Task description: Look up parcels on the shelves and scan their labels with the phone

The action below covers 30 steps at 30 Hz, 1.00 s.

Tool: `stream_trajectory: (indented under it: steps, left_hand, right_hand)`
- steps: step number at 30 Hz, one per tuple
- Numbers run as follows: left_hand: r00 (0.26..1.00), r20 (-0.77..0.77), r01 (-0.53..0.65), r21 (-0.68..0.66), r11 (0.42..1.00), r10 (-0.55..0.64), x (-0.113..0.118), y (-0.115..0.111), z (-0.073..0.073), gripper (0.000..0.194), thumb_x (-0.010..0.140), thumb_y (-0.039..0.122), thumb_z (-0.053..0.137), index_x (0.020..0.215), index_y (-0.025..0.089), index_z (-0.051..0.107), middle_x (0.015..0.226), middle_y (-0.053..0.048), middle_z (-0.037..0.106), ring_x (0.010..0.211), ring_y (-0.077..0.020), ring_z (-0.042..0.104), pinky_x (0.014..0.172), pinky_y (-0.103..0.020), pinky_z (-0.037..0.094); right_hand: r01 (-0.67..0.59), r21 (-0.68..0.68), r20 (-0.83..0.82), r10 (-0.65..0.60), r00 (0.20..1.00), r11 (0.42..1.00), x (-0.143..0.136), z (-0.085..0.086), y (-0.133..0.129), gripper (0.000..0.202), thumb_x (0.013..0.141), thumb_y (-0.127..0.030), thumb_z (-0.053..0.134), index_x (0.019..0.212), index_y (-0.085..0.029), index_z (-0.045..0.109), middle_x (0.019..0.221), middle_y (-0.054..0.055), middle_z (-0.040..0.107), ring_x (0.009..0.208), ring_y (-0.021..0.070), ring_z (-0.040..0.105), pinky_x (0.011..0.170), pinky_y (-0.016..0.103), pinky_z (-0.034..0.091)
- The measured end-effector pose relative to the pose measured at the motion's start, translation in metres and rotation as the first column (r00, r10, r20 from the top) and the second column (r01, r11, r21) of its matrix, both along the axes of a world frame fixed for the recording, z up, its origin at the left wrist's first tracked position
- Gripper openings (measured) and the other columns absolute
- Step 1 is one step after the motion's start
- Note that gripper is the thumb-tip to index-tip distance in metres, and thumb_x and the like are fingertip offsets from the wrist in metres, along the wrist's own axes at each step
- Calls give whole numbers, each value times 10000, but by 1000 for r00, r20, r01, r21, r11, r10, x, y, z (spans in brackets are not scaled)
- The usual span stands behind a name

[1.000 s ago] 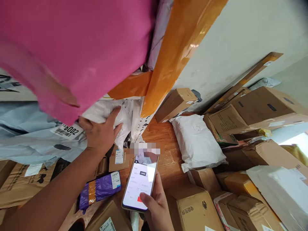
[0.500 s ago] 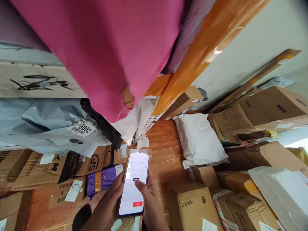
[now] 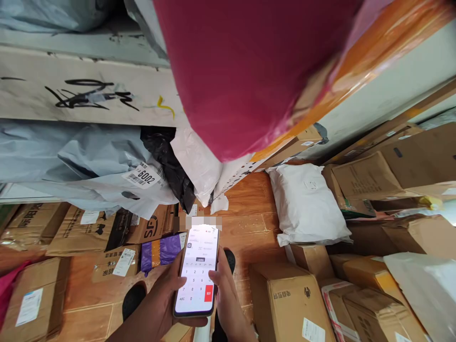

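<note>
A smartphone (image 3: pixel 195 278) is held upright between both hands low in the view, its lit screen showing a number keypad with a red key at the lower right. My left hand (image 3: pixel 166 289) wraps the phone's left edge, thumb resting at the side of the screen. On the right edge, my right hand (image 3: pixel 226 292) grips the phone with its thumb over the keypad's right column. A pink plastic parcel (image 3: pixel 249 71) hangs large and close above the hands; what supports it cannot be made out.
Left, a shelf (image 3: pixel 117 102) with handwriting stands above grey bagged parcels (image 3: pixel 99 156), one labelled 6002. A purple parcel (image 3: pixel 166 250) and cardboard boxes lie on the wooden floor (image 3: pixel 245 204). Right are a white bag parcel (image 3: pixel 306 204) and several stacked cartons (image 3: pixel 288 304).
A number keypad has appeared on the phone screen. My right thumb has shifted from mid-screen to the right edge. The view has moved, so the pink parcel now sits farther right.
</note>
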<state>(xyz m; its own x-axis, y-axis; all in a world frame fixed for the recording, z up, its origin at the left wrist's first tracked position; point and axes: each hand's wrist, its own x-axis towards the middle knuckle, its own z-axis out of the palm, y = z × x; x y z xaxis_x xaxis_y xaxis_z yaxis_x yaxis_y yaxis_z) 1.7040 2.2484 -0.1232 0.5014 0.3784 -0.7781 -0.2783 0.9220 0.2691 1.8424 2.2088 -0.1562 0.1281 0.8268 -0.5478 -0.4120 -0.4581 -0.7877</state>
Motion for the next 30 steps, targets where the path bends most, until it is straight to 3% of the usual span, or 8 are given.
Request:
stream_trajectory:
  steps: [4, 9, 13, 16, 20, 26, 30]
  left_hand:
    - [1000, 7, -13, -9, 1000, 13, -4, 1, 6, 1059, 664, 195, 522, 1500, 314, -118, 1356, -117, 568, 1004, -362, 654, 645, -462, 591]
    - [997, -75, 18, 56, 998, -14, -3, -2, 0, 967, 782, 288, 574, 1510, 330, -62, 1432, -139, 489, 939, -340, 670, 551, -395, 592]
    - [999, -11, -34, 28, 999, 35, -7, -5, -3, 949, 779, 280, 524, 1507, 331, -83, 1458, -120, 461, 1011, -354, 645, 548, -394, 591]
    - [999, 41, -10, 53, 999, 8, -12, -3, -1, 1053, 661, 179, 518, 1505, 330, -93, 1437, -104, 489, 996, -337, 645, 614, -427, 600]
    - [993, 42, 106, 119, 987, -112, -15, 2, 4, 1184, 509, 83, 482, 1496, 350, -113, 1440, -74, 488, 1076, -327, 616, 649, -380, 607]
    - [986, -13, 163, 154, 974, -163, -21, -2, -4, 1107, 626, 129, 563, 1503, 358, -71, 1472, -99, 435, 1070, -320, 612, 678, -370, 602]
    - [985, 129, 102, 102, 990, -115, -30, -8, -19, 1176, 531, 94, 542, 1495, 399, -59, 1512, -84, 374, 1096, -354, 588, 696, -444, 600]
  right_hand:
    - [-49, -47, 28, 51, 998, 998, 4, -4, -4, 508, 776, -388, 549, 1275, -295, 574, 1233, 33, 679, 1285, 327, 484, 1059, 482, 376]
    - [-107, -57, 4, 107, 994, 993, 6, -3, -7, 580, 754, -280, 538, 1333, -303, 522, 1303, 22, 639, 1335, 331, 424, 1077, 501, 350]
    - [-140, -38, -45, 138, 989, 989, 9, 1, -8, 653, 710, -219, 548, 1357, -293, 496, 1337, 24, 616, 1327, 335, 430, 1060, 519, 365]
    - [-130, -24, -48, 128, 991, 991, 9, 2, -6, 672, 694, -227, 556, 1360, -288, 492, 1334, 28, 618, 1338, 338, 414, 1067, 527, 351]
    - [-120, -38, -54, 118, 992, 992, 6, 3, -3, 618, 709, -270, 538, 1326, -278, 528, 1267, 36, 658, 1317, 335, 439, 1067, 519, 352]
    - [-69, -29, -161, 64, 985, 997, -2, 3, 2, 506, 761, -379, 618, 1252, -267, 565, 1205, 37, 693, 1152, 298, 589, 976, 448, 437]
    - [0, -40, -241, -9, 971, 999, -13, 3, 11, 385, 804, -467, 629, 1122, -254, 592, 1084, 24, 741, 975, 250, 673, 876, 393, 486]
